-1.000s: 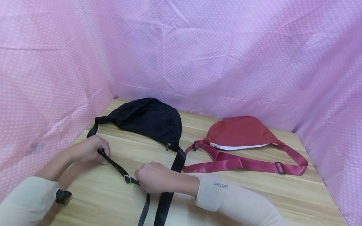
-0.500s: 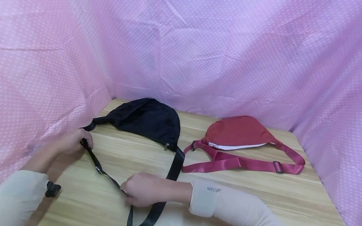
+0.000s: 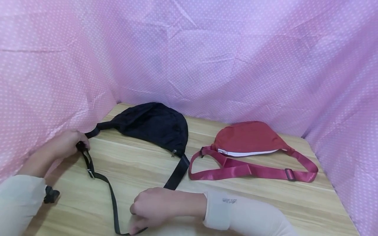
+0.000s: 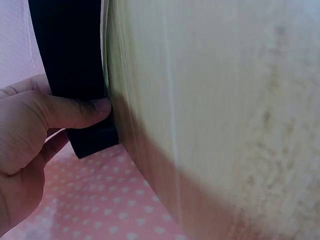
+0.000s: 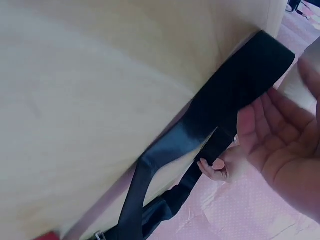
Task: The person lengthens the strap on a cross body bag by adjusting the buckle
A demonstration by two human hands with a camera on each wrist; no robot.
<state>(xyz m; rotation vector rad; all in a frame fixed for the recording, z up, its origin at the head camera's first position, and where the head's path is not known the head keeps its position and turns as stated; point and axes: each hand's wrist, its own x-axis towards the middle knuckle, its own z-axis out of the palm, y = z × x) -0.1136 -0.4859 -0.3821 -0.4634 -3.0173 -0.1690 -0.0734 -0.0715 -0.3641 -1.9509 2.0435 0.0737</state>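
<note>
A black waist bag [image 3: 153, 126] lies at the back left of the wooden table, its strap looping toward the front. My left hand [image 3: 69, 144] is at the table's left edge, gripping the strap near its black buckle. In the left wrist view, the thumb presses the wide black strap [image 4: 70, 50] against the fingers. At the front, my right hand [image 3: 156, 205] touches the lower part of the loop. Its fingers are extended against the black strap [image 5: 245, 70] in the right wrist view, with the thumb apart. A metal slider [image 3: 91, 173] sits on the strap's left side.
To the right lies a red waist bag [image 3: 248, 136] with a white zip and a crimson strap [image 3: 236, 172] spread before it. Pink dotted cloth [image 3: 189, 59] hangs behind and along both sides of the wooden table [image 3: 295, 203].
My left hand has moved left with the strap end. The right hand has shifted down toward the front edge, its grip loosened. The black strap now spreads in a wider loop.
</note>
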